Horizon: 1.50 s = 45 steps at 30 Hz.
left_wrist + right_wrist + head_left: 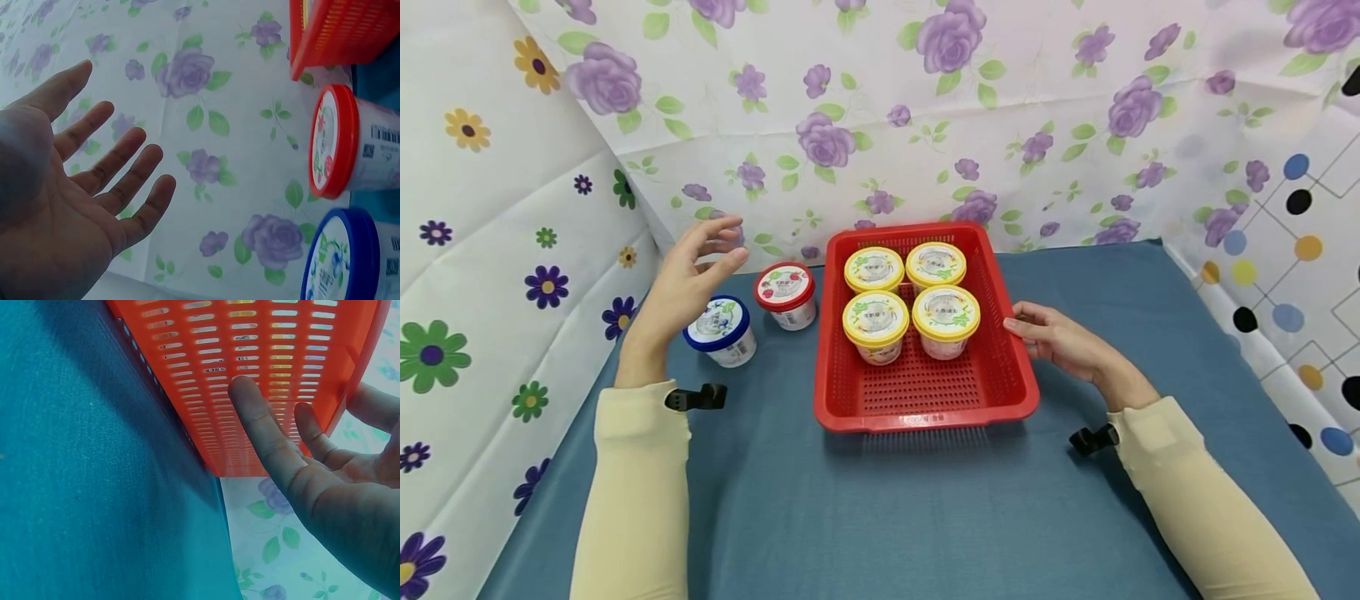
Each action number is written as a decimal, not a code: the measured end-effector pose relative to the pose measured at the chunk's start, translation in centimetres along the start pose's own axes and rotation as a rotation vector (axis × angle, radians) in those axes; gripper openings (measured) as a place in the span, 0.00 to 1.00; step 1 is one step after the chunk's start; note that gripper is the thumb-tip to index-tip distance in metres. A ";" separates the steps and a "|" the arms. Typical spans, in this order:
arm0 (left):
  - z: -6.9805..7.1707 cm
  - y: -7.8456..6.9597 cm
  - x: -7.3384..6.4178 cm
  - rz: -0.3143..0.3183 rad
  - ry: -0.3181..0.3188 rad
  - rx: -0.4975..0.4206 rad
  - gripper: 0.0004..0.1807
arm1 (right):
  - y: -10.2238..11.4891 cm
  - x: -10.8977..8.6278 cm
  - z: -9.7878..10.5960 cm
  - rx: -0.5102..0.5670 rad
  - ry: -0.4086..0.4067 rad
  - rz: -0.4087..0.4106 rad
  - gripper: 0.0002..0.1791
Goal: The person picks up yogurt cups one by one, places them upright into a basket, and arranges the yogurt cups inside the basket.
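My left hand hangs in the air above a blue-lidded cup, fingers spread and apart from it. In the left wrist view its palm holds nothing. Beside the blue-lidded cup stands a red-lidded cup. A red plastic basket holds several yellow-lidded cups, all upright in its far part. With my right hand I hold the basket's right side, the thumb at the rim. Fingers lie against the slotted side wall in the right wrist view.
Blue cloth covers the table. A floral sheet hangs behind it, close to the basket's back. Patterned sheets close off the left and right sides.
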<state>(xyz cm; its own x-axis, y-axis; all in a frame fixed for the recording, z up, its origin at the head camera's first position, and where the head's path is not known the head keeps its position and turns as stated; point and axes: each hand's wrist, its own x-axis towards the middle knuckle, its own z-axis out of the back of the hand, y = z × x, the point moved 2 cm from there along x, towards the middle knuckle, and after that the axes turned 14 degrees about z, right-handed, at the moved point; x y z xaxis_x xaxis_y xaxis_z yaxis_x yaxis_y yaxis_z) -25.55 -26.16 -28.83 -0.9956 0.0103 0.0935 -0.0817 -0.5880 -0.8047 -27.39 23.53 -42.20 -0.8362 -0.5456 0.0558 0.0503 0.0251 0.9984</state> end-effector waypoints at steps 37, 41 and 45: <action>-0.6 8.7 -1.4 0.315 0.015 0.137 0.46 | 0.1 0.0 -0.2 0.002 0.012 0.017 0.19; -1.0 9.5 -1.7 0.340 0.004 0.136 0.48 | 0.1 0.0 -0.2 0.003 0.012 0.019 0.19; -1.4 10.1 -2.0 0.350 -0.004 0.121 0.49 | 0.1 0.0 -0.2 0.002 0.016 0.023 0.18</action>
<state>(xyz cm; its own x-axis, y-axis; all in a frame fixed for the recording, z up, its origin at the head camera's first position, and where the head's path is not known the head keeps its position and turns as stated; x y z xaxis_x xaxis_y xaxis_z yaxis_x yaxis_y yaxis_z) -24.47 -31.02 -37.97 -0.9619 -0.2116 -0.1728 0.2704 -0.6467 -0.7132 -27.26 23.36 -42.09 -0.8260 -0.5581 0.0790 0.0686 0.0396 0.9969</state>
